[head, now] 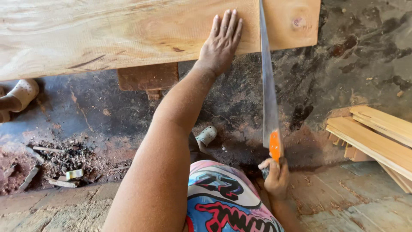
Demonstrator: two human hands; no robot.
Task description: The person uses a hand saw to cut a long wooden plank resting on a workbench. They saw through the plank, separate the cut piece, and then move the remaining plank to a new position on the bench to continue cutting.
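Hand saw (268,86): long steel blade, orange-and-black handle. Blade runs up from the handle across the near edge of the wide plank (107,34) and out of frame at the top, cutting close to the plank's right end, just left of a round knot (298,21). Whether a kerf is open in the wood cannot be made out.

Right hand (277,176): closed in a fist around the saw handle, low in the frame, index finger pointing left along the grip. The orange part of the handle shows above the knuckles.

Left hand (221,41): open, fingers straight and together, palm pressed flat on the plank's top face just left of the blade. Forearm stretches back toward the camera.

Plank: pale, strong grain, spans the upper frame from the left edge to a squared right end. It rests on a dark reddish wooden block (148,77) that shows under its near edge.

Below: dark stained ground dusted with reddish sawdust (257,137). A white perforated clog (207,135) on the person's foot shows just beside the left forearm. Patterned pink, blue and red shorts (223,202) fill the bottom centre.

Further out: stack of pale cut boards (377,137) at right, well apart from the saw. Heap of wood scraps and shavings (60,165) at lower left. Another white clog (23,92) at the left edge, under the plank.
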